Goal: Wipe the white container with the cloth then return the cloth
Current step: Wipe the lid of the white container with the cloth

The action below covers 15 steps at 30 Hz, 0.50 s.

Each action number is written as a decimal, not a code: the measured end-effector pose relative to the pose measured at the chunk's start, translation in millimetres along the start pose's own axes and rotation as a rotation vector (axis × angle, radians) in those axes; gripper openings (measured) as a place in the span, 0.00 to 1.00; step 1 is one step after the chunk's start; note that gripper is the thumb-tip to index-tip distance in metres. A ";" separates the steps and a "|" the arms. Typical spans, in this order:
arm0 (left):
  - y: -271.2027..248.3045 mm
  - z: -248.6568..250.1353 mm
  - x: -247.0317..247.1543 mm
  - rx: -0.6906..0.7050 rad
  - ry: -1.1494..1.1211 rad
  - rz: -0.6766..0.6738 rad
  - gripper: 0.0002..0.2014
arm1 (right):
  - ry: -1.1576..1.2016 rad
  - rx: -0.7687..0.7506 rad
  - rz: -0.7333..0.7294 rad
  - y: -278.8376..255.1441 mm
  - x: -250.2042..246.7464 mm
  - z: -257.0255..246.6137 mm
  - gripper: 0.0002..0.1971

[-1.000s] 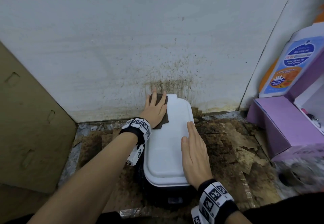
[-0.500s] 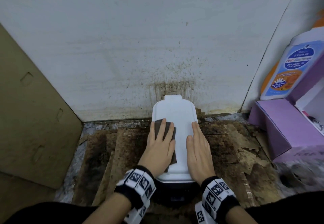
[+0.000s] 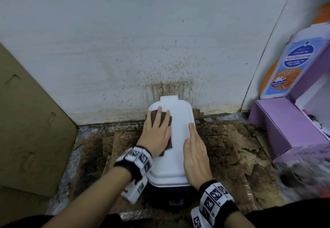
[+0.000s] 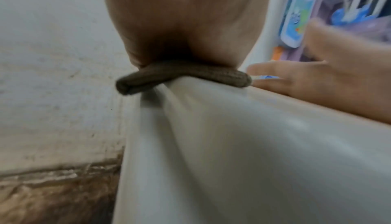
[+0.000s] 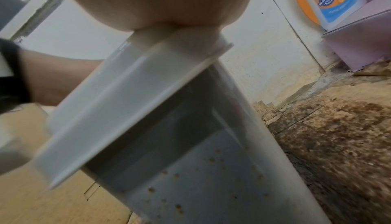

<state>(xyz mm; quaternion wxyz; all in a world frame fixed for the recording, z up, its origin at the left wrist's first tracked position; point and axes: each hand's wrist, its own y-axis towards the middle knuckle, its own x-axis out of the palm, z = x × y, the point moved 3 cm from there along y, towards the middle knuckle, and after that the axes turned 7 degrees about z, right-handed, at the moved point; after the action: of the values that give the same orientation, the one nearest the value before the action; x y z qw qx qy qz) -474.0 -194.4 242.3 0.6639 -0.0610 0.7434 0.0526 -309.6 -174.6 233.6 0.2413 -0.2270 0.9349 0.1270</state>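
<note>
A white container [image 3: 176, 138] with a flat white lid stands on the stained floor against the wall. My left hand [image 3: 157, 131] lies flat on the far left part of the lid, pressing a dark brown cloth [image 3: 169, 120] under straight fingers. In the left wrist view the cloth [image 4: 182, 77] shows as a folded roll squeezed between my palm and the lid [image 4: 243, 144]. My right hand [image 3: 195, 149] rests flat along the lid's right edge with straight fingers. The right wrist view shows the lid's rim [image 5: 131, 110] and the container's speckled side below my palm.
A stained white wall [image 3: 160, 40] rises right behind the container. Brown cardboard [image 3: 30, 120] leans at the left. A purple box [image 3: 285, 126] with a blue and orange bottle [image 3: 292, 67] stands at the right. Torn, dirty cardboard [image 3: 232, 147] covers the floor.
My left hand slid the cloth from the lid's far end toward me, then back away to the far left part. The right hand stayed along the right edge.
</note>
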 end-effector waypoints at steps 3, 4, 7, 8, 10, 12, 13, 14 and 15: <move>44.9 -23.0 -6.7 0.001 0.015 -0.026 0.25 | -0.007 -0.004 -0.006 1.4 0.4 0.8 0.31; 55.3 -29.0 -7.2 0.000 0.010 -0.032 0.24 | -0.009 -0.004 -0.006 1.9 0.8 1.1 0.32; 71.9 -43.3 -6.0 0.012 -0.011 -0.035 0.22 | -0.004 -0.007 -0.002 3.7 2.7 -0.5 0.32; 73.3 -45.4 -5.8 0.009 -0.023 -0.029 0.19 | -0.004 -0.007 -0.001 4.0 2.8 -1.3 0.31; 72.1 -45.8 -6.3 -0.016 -0.055 -0.038 0.15 | -0.010 -0.002 0.001 3.8 2.6 -1.1 0.30; 67.9 -43.9 -5.9 -0.024 -0.057 -0.035 0.15 | -0.015 0.009 0.007 3.0 1.8 0.2 0.30; 64.6 -41.6 -7.2 -0.023 -0.064 -0.026 0.16 | -0.016 0.014 0.007 2.4 1.5 0.5 0.30; 61.3 -39.3 -8.8 -0.016 -0.064 -0.009 0.16 | -0.017 0.015 0.006 1.8 1.5 0.5 0.30; 58.0 -37.5 -10.7 -0.015 -0.093 0.001 0.18 | -0.019 0.015 0.006 1.4 1.6 0.3 0.30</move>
<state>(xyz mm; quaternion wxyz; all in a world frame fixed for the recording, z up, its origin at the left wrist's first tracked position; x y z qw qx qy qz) -518.8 -142.9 257.0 0.6971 -0.0631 0.7115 0.0614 -311.4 -173.8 232.7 0.2516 -0.2213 0.9342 0.1228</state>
